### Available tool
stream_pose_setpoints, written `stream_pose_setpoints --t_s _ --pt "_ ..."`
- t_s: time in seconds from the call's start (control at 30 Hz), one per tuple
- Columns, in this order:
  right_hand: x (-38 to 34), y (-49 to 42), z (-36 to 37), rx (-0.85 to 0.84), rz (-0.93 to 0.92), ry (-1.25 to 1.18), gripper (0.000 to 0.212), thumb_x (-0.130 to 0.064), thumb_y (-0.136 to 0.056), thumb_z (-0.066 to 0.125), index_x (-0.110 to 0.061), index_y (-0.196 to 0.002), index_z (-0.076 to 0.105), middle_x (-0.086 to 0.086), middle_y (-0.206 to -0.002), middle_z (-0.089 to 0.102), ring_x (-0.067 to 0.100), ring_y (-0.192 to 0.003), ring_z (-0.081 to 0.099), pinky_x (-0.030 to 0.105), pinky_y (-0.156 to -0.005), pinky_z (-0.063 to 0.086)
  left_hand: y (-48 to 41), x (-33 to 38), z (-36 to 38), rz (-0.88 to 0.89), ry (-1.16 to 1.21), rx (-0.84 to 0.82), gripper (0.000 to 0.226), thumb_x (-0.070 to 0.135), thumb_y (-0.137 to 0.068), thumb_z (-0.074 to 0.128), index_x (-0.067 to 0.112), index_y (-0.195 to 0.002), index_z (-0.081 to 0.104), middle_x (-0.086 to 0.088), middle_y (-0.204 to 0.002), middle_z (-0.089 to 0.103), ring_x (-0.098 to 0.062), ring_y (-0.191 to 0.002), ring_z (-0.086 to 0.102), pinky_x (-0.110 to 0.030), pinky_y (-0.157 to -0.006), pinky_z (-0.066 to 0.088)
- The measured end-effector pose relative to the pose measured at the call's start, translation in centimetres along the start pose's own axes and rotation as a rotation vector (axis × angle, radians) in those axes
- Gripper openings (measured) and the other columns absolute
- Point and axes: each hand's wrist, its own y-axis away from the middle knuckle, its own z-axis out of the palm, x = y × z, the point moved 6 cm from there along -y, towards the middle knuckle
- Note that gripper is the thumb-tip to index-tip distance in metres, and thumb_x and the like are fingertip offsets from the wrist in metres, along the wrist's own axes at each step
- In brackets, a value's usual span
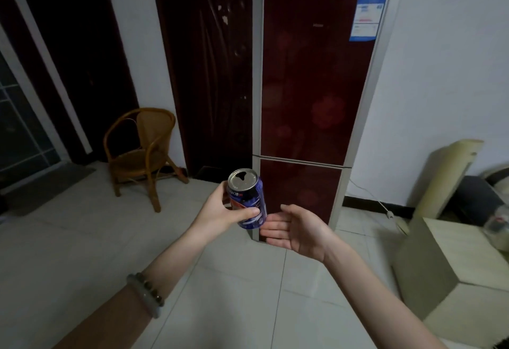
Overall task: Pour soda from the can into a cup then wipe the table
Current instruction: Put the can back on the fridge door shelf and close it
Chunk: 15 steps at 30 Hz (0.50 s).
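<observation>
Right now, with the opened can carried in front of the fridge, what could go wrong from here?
1. The can is already open and tilted, held only by the left hand; soda could slop onto the tiled floor.
2. The right hand is open beside the can's base, not gripping; a slip may go uncaught.
3. No cup or table is in view, so the open can may need carrying further.

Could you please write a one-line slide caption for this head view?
Left hand grips an opened blue soda can; open right hand waits beside it, before a dark red fridge.
</observation>
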Motion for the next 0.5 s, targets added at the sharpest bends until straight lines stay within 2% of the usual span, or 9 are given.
stream_pose_setpoints --t_s 0.23,0.5 --pt "-6.5 -10.7 -0.8 0.016 -0.035 -0.005 0.045 -0.032 -0.097 0.036 0.003 -0.115 0.058 0.019 -0.104 0.067 0.027 -0.097 0.065 0.037 -0.088 0.051 -12.4 -2.2 -2.7 0.053 0.031 -0.051 0.061 0.001 -0.065 0.082 0.025 -0.113 0.054 0.011 -0.107 0.065 0.010 -0.091 0.063 -0.007 -0.072 0.047" --pt "-15.9 -23.5 -0.7 0.058 -0.070 0.014 0.049 -0.032 -0.098 0.033 0.005 -0.120 0.056 0.022 -0.111 0.064 0.029 -0.101 0.063 0.038 -0.090 0.049 -29.2 -4.1 -7.2 0.098 -0.022 -0.145 0.063 0.016 -0.060 0.087 0.033 -0.111 0.055 0.010 -0.110 0.066 0.001 -0.101 0.062 -0.016 -0.084 0.047"
